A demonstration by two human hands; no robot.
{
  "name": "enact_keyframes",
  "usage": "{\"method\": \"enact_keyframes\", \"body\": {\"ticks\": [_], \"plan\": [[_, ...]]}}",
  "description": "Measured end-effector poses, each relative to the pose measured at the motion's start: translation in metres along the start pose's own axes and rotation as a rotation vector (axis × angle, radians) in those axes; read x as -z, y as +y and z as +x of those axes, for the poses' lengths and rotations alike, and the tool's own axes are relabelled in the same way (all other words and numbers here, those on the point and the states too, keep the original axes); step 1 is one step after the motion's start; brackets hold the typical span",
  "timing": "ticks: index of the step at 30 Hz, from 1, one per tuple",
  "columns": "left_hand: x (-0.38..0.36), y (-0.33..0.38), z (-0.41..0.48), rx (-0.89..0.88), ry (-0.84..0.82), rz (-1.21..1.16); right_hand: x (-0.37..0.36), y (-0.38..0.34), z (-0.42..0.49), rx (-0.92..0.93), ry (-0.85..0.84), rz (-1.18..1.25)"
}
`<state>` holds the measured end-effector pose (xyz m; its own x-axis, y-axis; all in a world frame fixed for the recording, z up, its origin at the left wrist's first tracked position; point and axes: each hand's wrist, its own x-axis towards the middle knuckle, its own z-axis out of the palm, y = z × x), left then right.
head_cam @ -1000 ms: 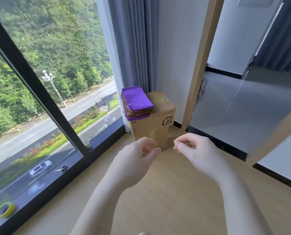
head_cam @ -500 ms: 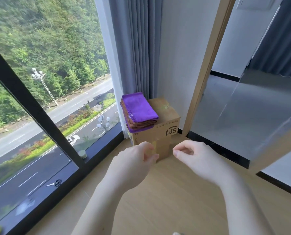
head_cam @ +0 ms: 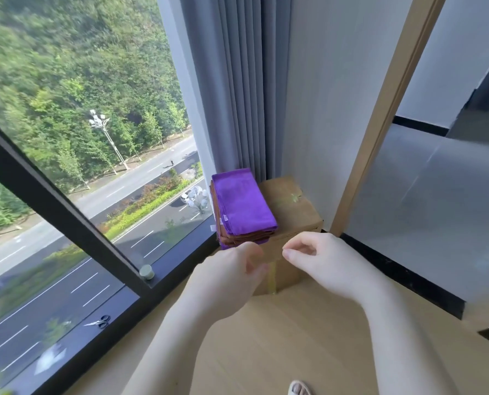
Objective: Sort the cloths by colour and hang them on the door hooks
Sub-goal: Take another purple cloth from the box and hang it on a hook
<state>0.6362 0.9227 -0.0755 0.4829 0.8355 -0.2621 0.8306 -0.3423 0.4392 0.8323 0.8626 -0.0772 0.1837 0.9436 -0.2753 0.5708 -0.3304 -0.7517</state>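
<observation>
Head view: my left hand (head_cam: pixel 229 276) and right hand (head_cam: pixel 330 263) hover side by side, a gap between them, in front of the cardboard box (head_cam: pixel 294 212), fingers loosely curled and holding nothing. The stack of cloths (head_cam: pixel 241 206), purple on top with brown ones beneath, lies along the box's left edge, next to the window (head_cam: pixel 75 143). My left knuckles overlap its near end, but I cannot tell whether they touch it.

One wide-angle view, worn on the head, faces forward and down. The left hand (head_cam: pixel 226 276) and right hand (head_cam: pixel 326 263) lie close below the lens. Just beyond the fingers (head_cam: pixel 290 254) stands the cardboard box (head_cam: pixel 291 212), with the window (head_cam: pixel 66 138) to their left.
</observation>
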Motion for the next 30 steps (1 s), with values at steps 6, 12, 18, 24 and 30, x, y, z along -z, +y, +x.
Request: {"method": "enact_keyframes", "body": {"ticks": [6,12,18,24,30], "plan": [[0.003,0.019,0.066,0.069,0.015,-0.055,0.045,0.009,0.062,0.036,-0.037,0.008],[0.009,0.022,0.108,0.126,0.019,-0.057,0.064,0.019,0.112,0.026,-0.054,0.031],[0.017,0.013,0.145,0.167,0.008,-0.073,0.063,0.021,0.160,-0.002,-0.087,-0.008],[0.027,-0.006,0.192,0.126,-0.037,-0.112,0.056,0.014,0.207,-0.039,-0.086,-0.043],[0.047,-0.031,0.249,0.067,-0.104,-0.096,0.049,-0.005,0.260,-0.084,-0.077,-0.075]]}}
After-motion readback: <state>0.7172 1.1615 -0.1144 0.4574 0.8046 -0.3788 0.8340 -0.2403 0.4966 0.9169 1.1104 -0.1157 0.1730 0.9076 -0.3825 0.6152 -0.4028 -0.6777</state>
